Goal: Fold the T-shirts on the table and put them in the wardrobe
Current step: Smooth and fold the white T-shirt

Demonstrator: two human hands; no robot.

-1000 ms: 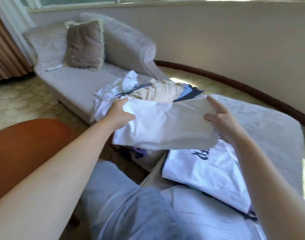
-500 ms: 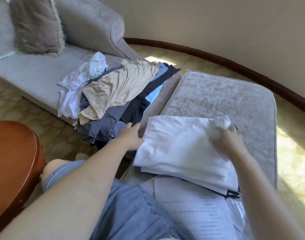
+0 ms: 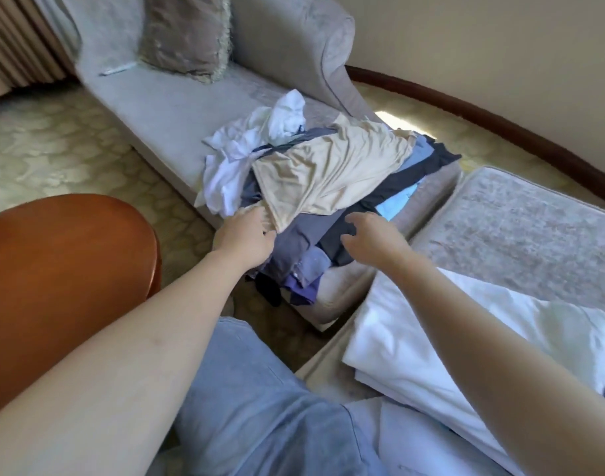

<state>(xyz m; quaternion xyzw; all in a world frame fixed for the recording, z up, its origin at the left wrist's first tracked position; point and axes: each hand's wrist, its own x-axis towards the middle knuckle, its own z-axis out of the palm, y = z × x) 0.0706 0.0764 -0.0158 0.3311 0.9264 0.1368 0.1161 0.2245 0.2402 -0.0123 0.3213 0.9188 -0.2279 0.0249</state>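
Moved from folded white shirt [image 3: 414,338] to pile [image 3: 304,249]: left hand [image 3: 246,237] pinches crumpled beige shirt [image 3: 332,173]; right hand [image 3: 375,243] spread, empty.

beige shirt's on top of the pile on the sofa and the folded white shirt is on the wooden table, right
Not quite: the head view shows the folded white shirt on the grey padded stool, not the wooden table. The beige shirt does top the pile on the sofa.

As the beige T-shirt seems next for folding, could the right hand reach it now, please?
Probably yes: the right hand hovers open just short of the beige T-shirt atop the pile, nothing between them; the left hand is at its near corner.
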